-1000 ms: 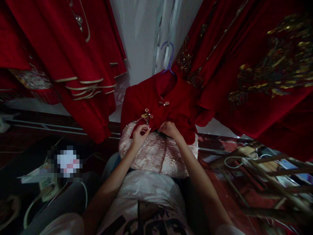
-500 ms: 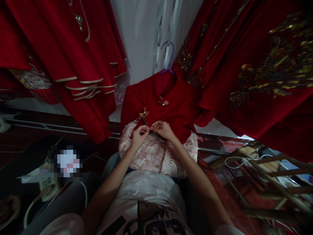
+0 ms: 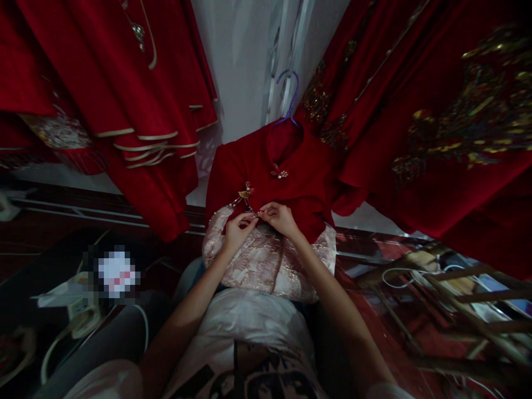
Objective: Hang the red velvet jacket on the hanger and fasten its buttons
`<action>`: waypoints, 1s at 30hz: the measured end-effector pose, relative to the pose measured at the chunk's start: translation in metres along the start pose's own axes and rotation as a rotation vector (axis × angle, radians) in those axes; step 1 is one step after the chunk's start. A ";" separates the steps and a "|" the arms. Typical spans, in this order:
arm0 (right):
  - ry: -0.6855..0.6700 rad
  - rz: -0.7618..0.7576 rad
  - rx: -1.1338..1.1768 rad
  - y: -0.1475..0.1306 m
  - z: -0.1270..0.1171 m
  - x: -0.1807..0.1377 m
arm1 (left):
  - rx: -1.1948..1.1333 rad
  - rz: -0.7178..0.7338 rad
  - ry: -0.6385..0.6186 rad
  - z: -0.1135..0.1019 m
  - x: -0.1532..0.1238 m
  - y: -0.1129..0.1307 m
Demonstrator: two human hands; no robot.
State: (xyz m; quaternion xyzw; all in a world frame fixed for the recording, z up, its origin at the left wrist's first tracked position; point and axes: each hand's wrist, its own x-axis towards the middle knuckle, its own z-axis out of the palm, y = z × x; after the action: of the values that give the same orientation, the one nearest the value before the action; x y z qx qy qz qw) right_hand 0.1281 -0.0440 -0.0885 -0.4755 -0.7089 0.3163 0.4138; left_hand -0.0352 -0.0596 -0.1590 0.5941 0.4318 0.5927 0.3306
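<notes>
A small red jacket hangs on a purple hanger over a pale pink brocade skirt. A gold fan-shaped clasp is on its front, and a pearl button sits near the collar. My left hand and my right hand meet at the jacket's lower front edge, just below the fan clasp. Both pinch a small fastening between fingertips. The fastening itself is too small to make out.
Long red robes with gold trim hang at the left, and red robes with gold embroidery at the right. A white wall is behind. A wooden chair frame and cables lie at the right; cords and clutter at the left.
My right hand has moved left to meet my left hand under the fan clasp. The jacket front has shifted slightly; since half a second ago the hands barely move.
</notes>
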 end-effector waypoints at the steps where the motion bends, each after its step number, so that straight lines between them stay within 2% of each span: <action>1: -0.006 -0.006 -0.016 0.000 0.001 0.000 | 0.008 0.007 0.006 0.000 0.000 0.000; 9: 0.031 -0.063 -0.081 -0.001 0.013 -0.005 | -0.010 0.000 0.017 -0.002 0.004 -0.011; 13: 0.063 -0.096 -0.149 0.003 0.017 -0.005 | -0.006 -0.037 0.009 -0.004 0.003 -0.008; 16: 0.043 -0.123 -0.274 0.002 0.013 -0.005 | 0.023 0.003 -0.008 -0.003 0.001 -0.003; 22: 0.038 0.019 -0.522 -0.013 -0.009 -0.008 | 0.080 0.099 0.065 0.002 -0.002 0.002; 25: 0.001 0.062 -0.515 -0.017 -0.009 -0.010 | 0.127 0.149 0.018 0.001 -0.003 0.002; 30: -0.063 0.075 -0.430 -0.006 0.001 -0.009 | 0.206 0.186 -0.049 -0.002 -0.001 0.004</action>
State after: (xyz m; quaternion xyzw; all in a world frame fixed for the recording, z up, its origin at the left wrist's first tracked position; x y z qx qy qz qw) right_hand 0.1266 -0.0544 -0.0859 -0.5688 -0.7544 0.1877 0.2687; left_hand -0.0367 -0.0626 -0.1561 0.6766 0.4252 0.5587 0.2220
